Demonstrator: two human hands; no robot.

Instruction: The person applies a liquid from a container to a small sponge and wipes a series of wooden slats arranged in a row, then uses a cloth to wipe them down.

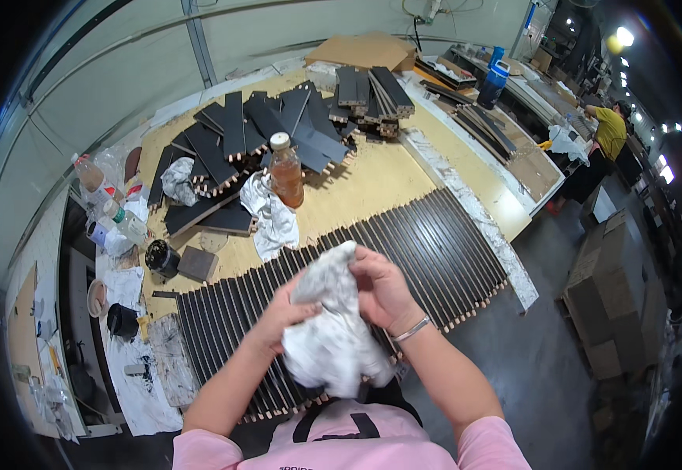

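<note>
Centrally, holding a crumpled white cloth (329, 337) with grey smudges between a bare left hand (282, 313) and a bare right hand (384, 290), just above a long row of narrow glossy black strips (435, 243) with pale wooden peg ends; too unclear to tell whether touching them. With the left, grasping the cloth's left side, thumb across the front and other fingers partly lost behind the folds. With the right, pinching the cloth's upper right side between bent fingers and thumb; around that wrist, a silver metal bracelet (413, 327). At the lower edge, pink short sleeves (494, 442).

Beneath the strips, a pale yellow wooden worktable (364, 184). Beyond them, standing upright, a clear bottle of amber liquid (286, 176) with a white cap; just beside it, a stained white rag (273, 219). Farther back, a jumbled heap of flat black boards (235, 129) with pale pegged ends, a wadded grey-white rag (179, 180) at its left side. Near the row's upper left end, close together, a round dark jar (161, 258) and a square brown block (198, 264). Farther left and lower, a black plastic cup (123, 319). At far right, on the floor, stacked brown cardboard boxes (611, 290); in the distance behind them, a person in a yellow top (611, 131).
</note>
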